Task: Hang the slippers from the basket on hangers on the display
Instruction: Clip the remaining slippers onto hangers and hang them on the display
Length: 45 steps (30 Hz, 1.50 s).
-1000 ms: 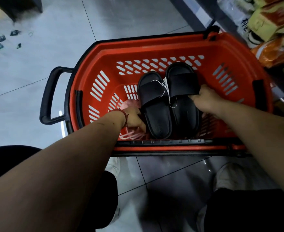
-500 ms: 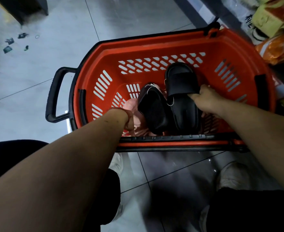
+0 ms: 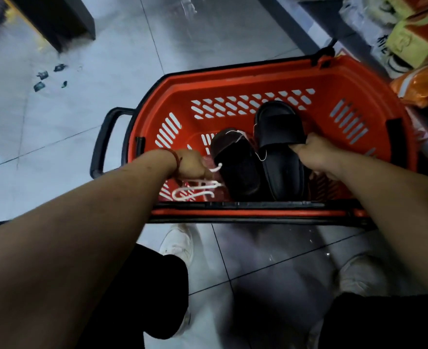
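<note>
A red plastic basket (image 3: 278, 84) stands on the tiled floor in front of me. Two black slippers lie inside it, joined by a thin white string. My right hand (image 3: 316, 154) grips the strap of the right slipper (image 3: 281, 157), which lies flat. The left slipper (image 3: 235, 165) is tipped onto its side against it. My left hand (image 3: 191, 165) is closed on white plastic hangers (image 3: 195, 190) at the basket's near left corner. Something pink under that hand is mostly hidden.
The basket has a black handle (image 3: 102, 144) on its left side. Packaged goods (image 3: 414, 39) fill a low shelf at the upper right. Small scraps (image 3: 49, 76) litter the floor at the upper left. My white shoes (image 3: 177, 243) stand just before the basket.
The left slipper has tipped from flat onto its side. My left hand has pulled white hangers up into view from the basket's near left corner. My right hand keeps its hold.
</note>
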Motion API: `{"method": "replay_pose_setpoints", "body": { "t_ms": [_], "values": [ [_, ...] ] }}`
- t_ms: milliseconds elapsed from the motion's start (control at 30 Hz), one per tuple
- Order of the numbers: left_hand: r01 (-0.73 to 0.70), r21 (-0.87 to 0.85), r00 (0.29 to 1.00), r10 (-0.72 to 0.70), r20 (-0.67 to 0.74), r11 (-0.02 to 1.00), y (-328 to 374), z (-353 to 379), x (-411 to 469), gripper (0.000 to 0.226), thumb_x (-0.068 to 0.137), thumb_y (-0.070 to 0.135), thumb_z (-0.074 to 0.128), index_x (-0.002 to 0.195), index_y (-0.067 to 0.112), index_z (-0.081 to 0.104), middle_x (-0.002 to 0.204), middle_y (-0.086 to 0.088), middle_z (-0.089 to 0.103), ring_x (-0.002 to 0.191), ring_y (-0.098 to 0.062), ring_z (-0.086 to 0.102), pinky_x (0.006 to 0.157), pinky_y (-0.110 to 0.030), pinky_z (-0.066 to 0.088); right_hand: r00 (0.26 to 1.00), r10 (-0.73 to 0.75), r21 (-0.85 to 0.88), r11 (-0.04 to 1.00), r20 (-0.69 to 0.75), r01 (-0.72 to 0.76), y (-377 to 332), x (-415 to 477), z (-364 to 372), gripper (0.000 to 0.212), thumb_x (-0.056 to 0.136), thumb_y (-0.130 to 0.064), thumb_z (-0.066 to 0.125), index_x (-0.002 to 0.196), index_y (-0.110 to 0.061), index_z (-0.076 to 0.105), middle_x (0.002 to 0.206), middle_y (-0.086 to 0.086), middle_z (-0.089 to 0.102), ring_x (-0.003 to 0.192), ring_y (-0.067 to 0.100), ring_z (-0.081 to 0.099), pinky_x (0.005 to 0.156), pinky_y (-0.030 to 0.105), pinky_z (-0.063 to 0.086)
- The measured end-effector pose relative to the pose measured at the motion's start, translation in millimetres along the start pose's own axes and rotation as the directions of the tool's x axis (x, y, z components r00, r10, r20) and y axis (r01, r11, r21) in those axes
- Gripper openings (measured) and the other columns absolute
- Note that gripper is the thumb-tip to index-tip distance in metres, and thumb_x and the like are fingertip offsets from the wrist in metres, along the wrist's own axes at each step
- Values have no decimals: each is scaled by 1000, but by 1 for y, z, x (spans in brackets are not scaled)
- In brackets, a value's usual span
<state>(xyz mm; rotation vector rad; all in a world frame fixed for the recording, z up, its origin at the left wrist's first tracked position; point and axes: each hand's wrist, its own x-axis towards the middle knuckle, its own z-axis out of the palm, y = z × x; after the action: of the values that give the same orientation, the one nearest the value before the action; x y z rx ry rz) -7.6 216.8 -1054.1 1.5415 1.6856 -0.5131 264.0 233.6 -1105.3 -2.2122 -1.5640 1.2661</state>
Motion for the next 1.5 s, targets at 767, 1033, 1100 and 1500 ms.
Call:
{"method": "replay_pose_setpoints", "body": {
  "t_ms": [767,1033,1100,1500],
  "values": [
    [-398,-629,904,168,-394,667,-30,-50,-150,52,85,-19,65,65,16,33,74,-22,60,86,-41,75,64,-36,64,978,-160,38,987,130,156,-100,-107,-19,22,97,-14,60,113,2,60,97,20,69,79,32,73,62,37,63],
    [-442,-591,868,156,-471,675,-15,-60,-139,47,88,-16,63,71,16,34,74,-26,58,80,-47,74,74,-50,61,960,-178,80,983,218,164,-92,-124,-24,28,93,-8,68,117,-11,55,106,19,68,79,32,74,72,42,63],
    [-474,-551,841,168,-515,687,-20,-61,-133,42,90,-11,65,75,16,36,69,-23,60,68,-40,73,58,-40,59,969,-147,86,987,197,133,-87,-117,-18,36,92,-8,69,123,-13,51,111,19,66,79,32,74,71,40,62],
    [-288,192,758,346,-553,938,-25,-79,-94,34,86,17,73,113,19,53,94,-3,59,89,-26,57,68,-29,43,963,-171,37,985,209,167,-95,-80,33,43,90,-2,69,129,-9,52,96,9,60,76,25,68,73,41,62]
  ]
}}
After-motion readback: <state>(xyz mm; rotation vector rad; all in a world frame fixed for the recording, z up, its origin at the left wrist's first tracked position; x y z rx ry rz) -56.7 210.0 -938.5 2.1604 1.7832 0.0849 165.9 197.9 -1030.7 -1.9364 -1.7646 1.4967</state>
